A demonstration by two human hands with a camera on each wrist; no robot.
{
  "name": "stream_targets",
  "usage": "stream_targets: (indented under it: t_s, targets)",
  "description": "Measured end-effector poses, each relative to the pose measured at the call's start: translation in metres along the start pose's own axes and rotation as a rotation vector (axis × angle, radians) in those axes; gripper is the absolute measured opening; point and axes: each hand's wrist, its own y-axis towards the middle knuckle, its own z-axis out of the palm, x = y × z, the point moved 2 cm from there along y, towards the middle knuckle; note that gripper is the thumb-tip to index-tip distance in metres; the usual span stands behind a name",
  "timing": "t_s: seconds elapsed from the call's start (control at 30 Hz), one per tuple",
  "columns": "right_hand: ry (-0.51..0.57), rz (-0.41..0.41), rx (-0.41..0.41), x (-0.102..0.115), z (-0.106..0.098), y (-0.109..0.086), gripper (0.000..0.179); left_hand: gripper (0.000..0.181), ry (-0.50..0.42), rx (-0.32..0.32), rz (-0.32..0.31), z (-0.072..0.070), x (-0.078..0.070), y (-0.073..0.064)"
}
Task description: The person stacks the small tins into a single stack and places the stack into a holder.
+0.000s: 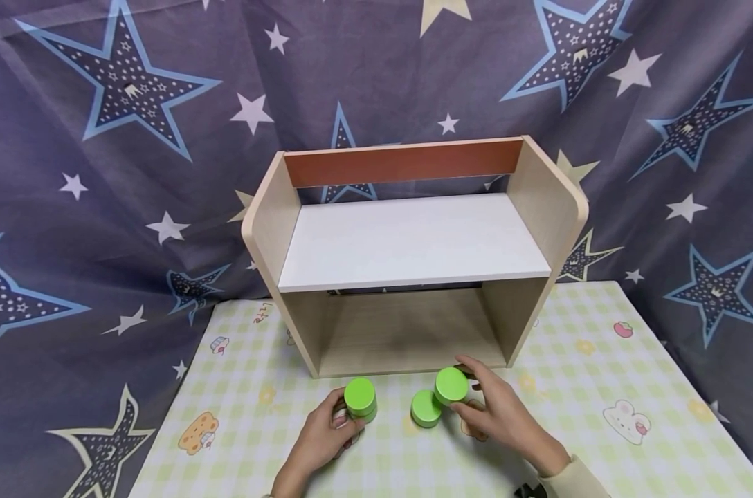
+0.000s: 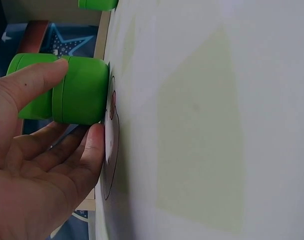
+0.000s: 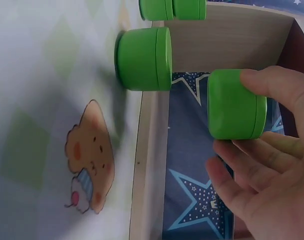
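My left hand (image 1: 320,434) grips two stacked round green jars (image 1: 360,398). Seen from the left wrist, the thumb lies across the join between the upper jar (image 2: 34,82) and the lower jar (image 2: 84,90), with fingers on the other side. The lower one stands on the cloth. A single green jar (image 1: 425,409) stands upright between the hands. My right hand (image 1: 497,408) pinches another green jar (image 1: 452,385) between thumb and fingers. In the right wrist view, this held jar (image 3: 234,105) is raised off the tabletop, apart from the standing jar (image 3: 139,59).
Just behind the jars stands a wooden shelf unit (image 1: 414,238) with a white middle board and a reddish-brown back strip. The table wears a green checked cloth (image 1: 601,366) with cartoon prints. A dark star-patterned curtain (image 1: 183,83) hangs behind and at both sides.
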Motion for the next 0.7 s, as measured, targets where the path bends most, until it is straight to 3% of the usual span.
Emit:
stream_targets:
  t_s: [0.7]
  targets:
    - [0.022, -0.083, 0.029, 0.019, 0.019, 0.019, 0.076, 0.066, 0.004, 0.003, -0.001, -0.001, 0.0, 0.0]
